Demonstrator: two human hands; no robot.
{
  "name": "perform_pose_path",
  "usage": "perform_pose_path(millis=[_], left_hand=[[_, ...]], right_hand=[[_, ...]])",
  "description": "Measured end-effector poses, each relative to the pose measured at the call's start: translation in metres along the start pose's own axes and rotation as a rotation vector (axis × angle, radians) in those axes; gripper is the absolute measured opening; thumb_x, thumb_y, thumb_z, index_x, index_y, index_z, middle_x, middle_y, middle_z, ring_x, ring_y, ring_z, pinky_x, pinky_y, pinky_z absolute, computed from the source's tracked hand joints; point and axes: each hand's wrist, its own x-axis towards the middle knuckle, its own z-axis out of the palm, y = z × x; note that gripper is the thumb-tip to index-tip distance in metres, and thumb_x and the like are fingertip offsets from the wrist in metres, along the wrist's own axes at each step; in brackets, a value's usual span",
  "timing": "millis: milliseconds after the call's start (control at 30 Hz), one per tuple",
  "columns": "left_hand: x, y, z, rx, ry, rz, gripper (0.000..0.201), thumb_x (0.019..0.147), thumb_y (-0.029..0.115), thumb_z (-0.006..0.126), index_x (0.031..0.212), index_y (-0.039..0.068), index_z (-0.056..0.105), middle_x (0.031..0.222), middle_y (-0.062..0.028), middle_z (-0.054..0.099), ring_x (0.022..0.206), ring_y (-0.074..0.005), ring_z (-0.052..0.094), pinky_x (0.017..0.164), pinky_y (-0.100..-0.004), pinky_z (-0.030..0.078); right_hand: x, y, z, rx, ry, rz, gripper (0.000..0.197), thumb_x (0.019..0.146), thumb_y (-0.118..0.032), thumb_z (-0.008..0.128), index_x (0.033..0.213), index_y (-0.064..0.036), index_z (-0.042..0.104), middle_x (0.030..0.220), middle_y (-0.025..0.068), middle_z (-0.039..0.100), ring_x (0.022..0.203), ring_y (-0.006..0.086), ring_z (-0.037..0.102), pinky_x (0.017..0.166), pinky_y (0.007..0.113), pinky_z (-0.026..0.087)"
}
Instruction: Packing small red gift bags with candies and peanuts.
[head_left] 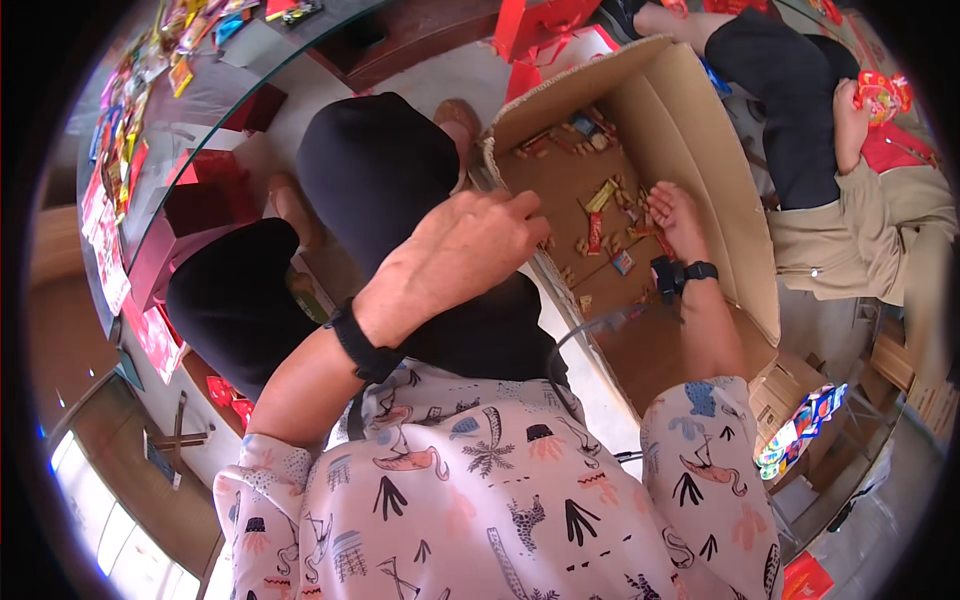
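My left hand (pixel 462 238) is held above my lap at the near left rim of a cardboard box (pixel 700 130). Its fingers are curled in, and whatever they hold is hidden. Inside the box my right hand (pixel 680 218) is turned palm inward with half-bent fingers; nothing shows in it. Small wrapped sweets lie scattered on the box floor around it, among them a red wrapped stick (pixel 594 232), a yellow wrapped stick (pixel 602 195) and a blue-and-red packet (pixel 622 262). More wrapped pieces (pixel 585 125) lie toward the far end.
A glass table (pixel 250 80) at the upper left bears many colourful packets. Red boxes (pixel 205 190) stand under it. Another person sits at the right, a hand (pixel 850 125) holding a red packet (pixel 884 97). Colourful packs (pixel 800 430) lie near the box's right corner.
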Motion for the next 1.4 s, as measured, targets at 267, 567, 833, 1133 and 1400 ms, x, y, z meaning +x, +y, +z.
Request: perform_pose_path(millis=[267, 567, 833, 1133, 1400], left_hand=[[0.003, -0.001, 0.003, 0.017, -0.057, -0.035, 0.01, 0.081, 0.01, 0.066, 0.087, 0.008, 0.058, 0.088, -0.0051, 0.057, 0.079, -0.0239, 0.063, 0.066, -0.0366, 0.053], [0.012, 0.001, -0.002, -0.041, -0.112, -0.058, 0.011, 0.081, 0.009, 0.066, 0.087, 0.007, 0.057, 0.088, -0.0053, 0.055, 0.075, -0.0237, 0.061, 0.064, -0.0364, 0.051], [0.014, 0.001, -0.002, -0.066, -0.119, -0.07, 0.011, 0.079, 0.006, 0.065, 0.084, 0.006, 0.055, 0.086, -0.006, 0.054, 0.073, -0.0228, 0.06, 0.063, -0.0356, 0.051], [0.015, 0.002, 0.0, -0.065, -0.107, -0.064, 0.012, 0.077, 0.006, 0.064, 0.082, 0.006, 0.053, 0.085, -0.0068, 0.051, 0.071, -0.0228, 0.059, 0.063, -0.0356, 0.05], [0.013, 0.002, -0.002, -0.068, -0.138, -0.082, 0.012, 0.077, 0.005, 0.064, 0.082, 0.006, 0.053, 0.085, -0.007, 0.052, 0.071, -0.0232, 0.059, 0.062, -0.0349, 0.051]], right_hand=[[0.029, 0.14, -0.046, -0.767, -0.128, -0.088, 0.034, 0.093, -0.028, 0.059, 0.121, -0.0082, 0.062, 0.106, 0.007, 0.066, 0.09, 0.018, 0.063, 0.073, 0.038, 0.051], [0.065, 0.19, -0.02, -1.276, -0.278, -0.258, 0.037, 0.09, -0.027, 0.059, 0.116, -0.0004, 0.061, 0.118, 0.0274, 0.06, 0.108, 0.0441, 0.058, 0.09, 0.047, 0.046], [0.049, 0.224, -0.007, -1.12, -0.257, -0.43, 0.055, 0.085, -0.013, 0.064, 0.136, -0.0025, 0.044, 0.133, 0.0241, 0.052, 0.124, 0.0378, 0.05, 0.1, 0.044, 0.044], [0.036, 0.215, -0.01, -1.214, -0.257, -0.311, 0.059, 0.087, -0.018, 0.062, 0.141, -0.0056, 0.041, 0.143, 0.0205, 0.044, 0.131, 0.0379, 0.043, 0.107, 0.043, 0.04], [0.021, 0.24, -0.009, -1.393, -0.34, -0.467, 0.062, 0.08, -0.008, 0.064, 0.138, -0.0093, 0.043, 0.144, 0.0183, 0.041, 0.129, 0.038, 0.045, 0.103, 0.047, 0.043]])
